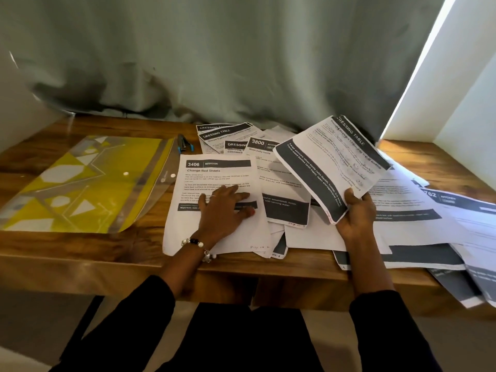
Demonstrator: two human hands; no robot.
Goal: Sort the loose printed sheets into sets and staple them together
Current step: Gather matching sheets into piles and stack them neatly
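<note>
Step in hand: we judged that the sorting was under way and no stapling had begun.
Left hand: our left hand (224, 208) lay flat with straight, spread fingers on the "Change Bed Sheets" sheet (214, 200), near the front edge of the desk (107, 253), pressing it down.
Right hand: our right hand (355, 210) gripped a few "Dressing Table" sheets (332, 167) by their lower corner, thumb on top, and held them tilted above the pile.
Loose sheets: the loose printed sheets (402, 226) lay overlapping from the middle of the desk to its right edge; some hung over the front edge at the right.
Other Dressing Table pages: more sheets with the same heading (225, 135) lay at the back edge, by the curtain (214, 63).
Stapler: the stapler (183, 143) lay untouched near the back edge, just left of those pages.
Folder: a yellow plastic folder (88, 181) lay open on the left side of the desk.
Next move: we thought the held sheets should join the same-heading pages at the back, in page order, before stapling.
</note>
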